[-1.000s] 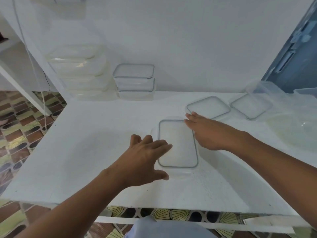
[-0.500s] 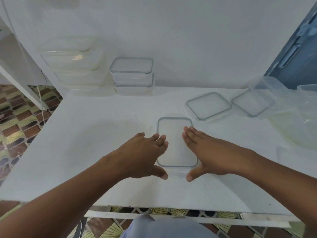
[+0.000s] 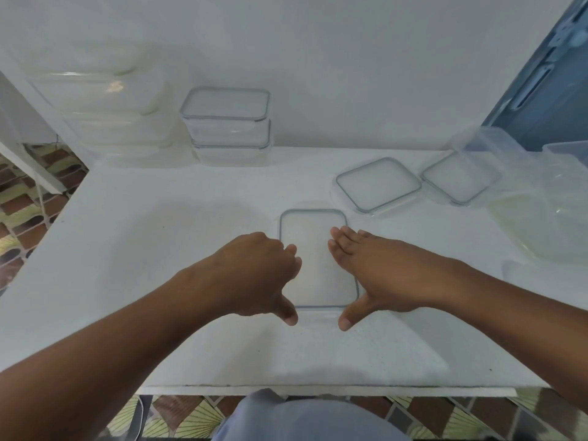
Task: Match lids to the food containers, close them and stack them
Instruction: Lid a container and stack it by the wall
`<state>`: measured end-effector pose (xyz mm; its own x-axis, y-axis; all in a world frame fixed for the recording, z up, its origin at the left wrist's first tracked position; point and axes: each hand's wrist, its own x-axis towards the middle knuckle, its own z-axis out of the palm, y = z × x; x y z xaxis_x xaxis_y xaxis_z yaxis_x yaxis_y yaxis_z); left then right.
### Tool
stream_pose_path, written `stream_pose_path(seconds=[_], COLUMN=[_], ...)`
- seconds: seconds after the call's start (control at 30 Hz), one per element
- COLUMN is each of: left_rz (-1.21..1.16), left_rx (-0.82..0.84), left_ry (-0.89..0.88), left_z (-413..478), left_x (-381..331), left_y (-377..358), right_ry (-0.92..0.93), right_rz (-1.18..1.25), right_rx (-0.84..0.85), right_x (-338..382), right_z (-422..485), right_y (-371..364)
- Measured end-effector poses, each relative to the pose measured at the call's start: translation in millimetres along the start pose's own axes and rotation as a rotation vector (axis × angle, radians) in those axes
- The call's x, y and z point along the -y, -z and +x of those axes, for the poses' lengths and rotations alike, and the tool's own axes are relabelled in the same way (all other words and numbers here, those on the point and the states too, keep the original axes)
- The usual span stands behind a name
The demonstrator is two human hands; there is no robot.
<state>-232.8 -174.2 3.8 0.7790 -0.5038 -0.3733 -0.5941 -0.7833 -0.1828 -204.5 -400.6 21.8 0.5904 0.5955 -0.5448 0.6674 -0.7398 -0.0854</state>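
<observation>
**Both hands pressed on a lidded container at the counter's middle**

A clear rectangular container sat on the white counter, close to the person and lying lengthwise away from them. Its lid was see-through with a thin grey-blue rim line and rounded corners, and a clear tab showed at the near short end. The left hand lay over the left long edge with its fingers curled down onto the lid and its thumb pointing toward the near corner. The right hand lay flat over the right long edge, fingers stretched out on the lid, thumb spread to the near right corner. Neither hand was closed around anything; both rested palm-down on the lid.

Farther right, two loose square lids lay flat on the counter, a larger one and, just beside it, a smaller one, each clear with the same grey rim. Past them at the right edge stood open clear tubs, pale and hard to tell apart. Against the back wall a stack of two closed rectangular containers stood, with a taller stack of cloudy whitish containers to its left.
</observation>
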Motion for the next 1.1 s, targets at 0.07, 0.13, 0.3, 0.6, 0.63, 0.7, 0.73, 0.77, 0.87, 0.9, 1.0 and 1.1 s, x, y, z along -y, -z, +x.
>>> stream_pose_path(seconds=[0.07,0.13,0.3,0.6,0.63,0.7,0.73,0.77,0.87,0.9,1.0,1.1], left_rz=[-0.008,-0.021,-0.047,-0.267,-0.277,-0.288,-0.297,-0.324,-0.500,-0.556,-0.606,-0.543], left_rx=[-0.017,-0.030,-0.094,-0.315,-0.337,-0.392,-0.414,-0.427,-0.413,-0.393,-0.341,-0.387], left_ry=[0.002,0.011,0.030,0.116,0.114,0.107,0.105,0.108,0.123,0.125,0.157,0.145], left_z=[-3.4,-5.1,-7.9,-20.3,-20.2,-19.6,-19.7,-20.5,-24.7,-26.4,-32.0,-38.8], left_x=[-2.8,-5.9,-10.6,-28.2,-28.4,-28.3,-27.1,-25.3,-20.8,-21.0,-24.4,-30.7], left_y=[-0.4,-1.4,2.5,-41.2,-42.9,-45.4,-47.0,-48.4,-54.1,-55.5,-56.8,-54.7], right_ry=[-0.001,0.000,-0.003,-0.078,-0.077,-0.052,-0.025,-0.002,0.027,0.042,0.097,0.128], right_rz=[-0.036,-0.050,-0.060,-0.103,-0.119,-0.103,-0.080,-0.050,0.048,0.081,0.127,0.145], right_rx=[-0.008,-0.024,-0.074,-0.163,-0.168,-0.255,-0.279,-0.278,-0.286,-0.292,-0.328,-0.310], right_x=[0.7,1.6,1.4,3.0,5.2,4.3,2.8,2.2,-0.6,-2.1,-7.4,-14.3], right_z=[1.3,2.5,5.2,10.3,9.3,10.8,10.3,8.8,7.0,6.4,4.7,-5.6], right_y=[-1.7,-3.8,-7.1,-39.6,-39.1,-39.4,-41.7,-43.1,-47.2,-49.5,-53.5,-47.0])
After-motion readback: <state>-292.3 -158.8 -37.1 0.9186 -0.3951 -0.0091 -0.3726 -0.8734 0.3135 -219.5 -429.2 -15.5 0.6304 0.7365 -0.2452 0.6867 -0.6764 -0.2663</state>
